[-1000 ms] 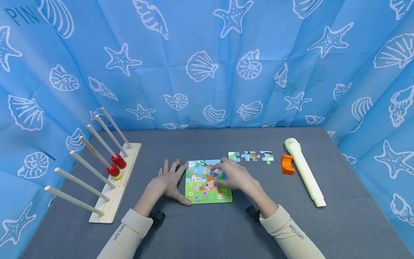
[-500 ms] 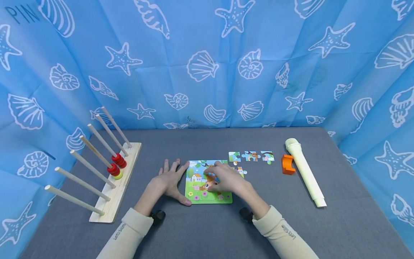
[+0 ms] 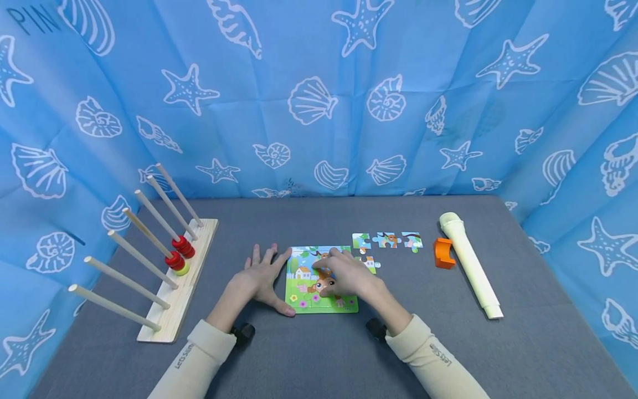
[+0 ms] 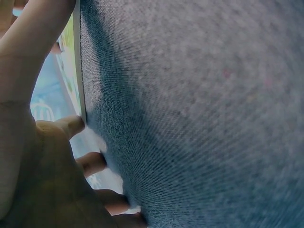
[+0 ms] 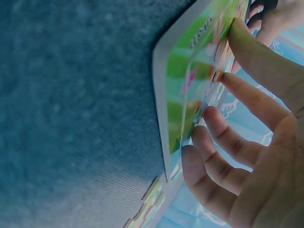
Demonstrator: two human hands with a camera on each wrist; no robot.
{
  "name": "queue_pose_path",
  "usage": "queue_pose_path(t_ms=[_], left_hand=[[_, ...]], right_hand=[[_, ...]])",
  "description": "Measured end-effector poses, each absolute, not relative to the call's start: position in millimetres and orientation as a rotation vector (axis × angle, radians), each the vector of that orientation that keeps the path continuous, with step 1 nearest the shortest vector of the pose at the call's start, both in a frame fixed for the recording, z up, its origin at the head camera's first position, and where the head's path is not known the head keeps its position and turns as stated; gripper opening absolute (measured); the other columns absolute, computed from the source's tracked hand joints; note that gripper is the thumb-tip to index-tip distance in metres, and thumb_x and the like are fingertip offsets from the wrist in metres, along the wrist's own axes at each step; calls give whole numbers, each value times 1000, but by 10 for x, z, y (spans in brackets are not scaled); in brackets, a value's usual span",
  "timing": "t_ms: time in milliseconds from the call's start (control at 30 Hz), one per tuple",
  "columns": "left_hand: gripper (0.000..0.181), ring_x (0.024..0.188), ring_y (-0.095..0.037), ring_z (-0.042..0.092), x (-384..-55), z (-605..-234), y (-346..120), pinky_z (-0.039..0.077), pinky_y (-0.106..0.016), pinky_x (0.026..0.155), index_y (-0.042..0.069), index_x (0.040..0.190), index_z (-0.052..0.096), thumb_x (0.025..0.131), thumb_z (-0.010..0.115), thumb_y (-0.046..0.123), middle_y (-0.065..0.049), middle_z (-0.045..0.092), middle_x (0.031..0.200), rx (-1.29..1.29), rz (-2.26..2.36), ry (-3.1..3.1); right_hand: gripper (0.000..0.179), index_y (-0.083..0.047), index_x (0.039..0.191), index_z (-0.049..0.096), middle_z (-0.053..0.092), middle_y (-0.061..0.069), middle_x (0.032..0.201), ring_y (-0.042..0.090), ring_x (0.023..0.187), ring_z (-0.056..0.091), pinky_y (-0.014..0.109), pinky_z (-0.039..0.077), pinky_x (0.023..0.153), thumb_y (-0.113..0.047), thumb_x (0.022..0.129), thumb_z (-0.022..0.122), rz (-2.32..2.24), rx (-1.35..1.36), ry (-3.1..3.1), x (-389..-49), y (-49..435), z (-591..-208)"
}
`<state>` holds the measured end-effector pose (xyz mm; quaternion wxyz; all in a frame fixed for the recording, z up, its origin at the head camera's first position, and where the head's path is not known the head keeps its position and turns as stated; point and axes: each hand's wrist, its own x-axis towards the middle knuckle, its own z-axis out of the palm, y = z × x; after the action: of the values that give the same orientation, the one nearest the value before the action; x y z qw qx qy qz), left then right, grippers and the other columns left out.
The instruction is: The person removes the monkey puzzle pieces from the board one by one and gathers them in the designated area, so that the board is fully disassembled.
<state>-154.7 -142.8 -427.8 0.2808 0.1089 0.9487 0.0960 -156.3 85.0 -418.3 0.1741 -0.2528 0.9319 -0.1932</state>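
Puzzle [image 3: 308, 289], square, picture side up: flat on the table [image 3: 309, 354], between both hands; shows a brown deer, a small house and flowers on green.

Left hand [image 3: 261, 281]: at the puzzle's left side; fingers spread apart, thumb at the near left corner, index finger at the far left corner.

Right hand [image 3: 351, 272]: over the puzzle's right half; thumb and fingers apart, lightly bent, tips resting on the picture. Part of the picture is hidden beneath.

House piece [image 3: 370, 264]: loose, just beside the puzzle's right side, partly covered by the right hand.

Loose pieces, three, in a row beyond the puzzle's far right corner: corner piece [image 3: 361, 241], nearest the puzzle; middle piece [image 3: 386, 240], brown figure on blue; end piece [image 3: 411, 240], with a dark branch.

Orange block [image 3: 443, 253], notched: well to the right of the puzzle.

Microphone [image 3: 471, 266], cream: farther right of the puzzle, just beside the block, head at the far end.

Peg stand [image 3: 171, 299], wooden, seven pegs: well to the left of the puzzle. One peg bears red rings [image 3: 183, 249]; its neighbour bears red rings above a yellow ring [image 3: 181, 271].

Curtain [image 3: 269, 133], blue, white shells and starfish: behind the table, beyond the puzzle.
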Motion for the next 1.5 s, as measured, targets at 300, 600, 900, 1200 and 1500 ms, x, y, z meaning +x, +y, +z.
queue_pose_path(t_ms=[300,600,900,1200,1500], left_hand=[[141,154,-58,-8,-1534,-4262,-1440,14,-69,124,21,167,7,63,90,67,-23,2,172,297,282,2548],[140,155,-57,-9,-1525,-4248,-1434,13,-69,125,21,167,7,63,90,66,-22,1,172,292,295,2547],[141,155,-57,-9,-1524,-4258,-1431,12,-69,125,21,167,6,63,90,66,-22,1,173,290,295,2549],[141,155,-56,-9,-1526,-4272,-1427,12,-69,125,21,167,7,63,90,66,-22,1,173,286,290,2551],[141,155,-56,-9,-1531,-4276,-1435,12,-69,125,22,167,6,63,90,66,-21,0,173,290,294,2548]], right_hand=[[54,-19,132,68,59,7,112,21,92,47,41,46,81,-24,81,88,-570,-684,2614,-1585,834,-4188],[54,-21,133,66,55,5,108,22,91,42,38,42,77,-22,83,86,-598,-638,2587,-1590,828,-4183],[52,-21,130,65,53,3,102,22,89,41,37,40,75,-22,82,87,-614,-659,2593,-1577,831,-4193],[58,-21,135,66,54,3,104,22,89,42,37,39,74,-22,81,88,-593,-659,2620,-1533,818,-4172],[55,-19,130,68,52,2,98,21,86,42,38,39,75,-19,80,89,-606,-702,2645,-1527,809,-4169]])
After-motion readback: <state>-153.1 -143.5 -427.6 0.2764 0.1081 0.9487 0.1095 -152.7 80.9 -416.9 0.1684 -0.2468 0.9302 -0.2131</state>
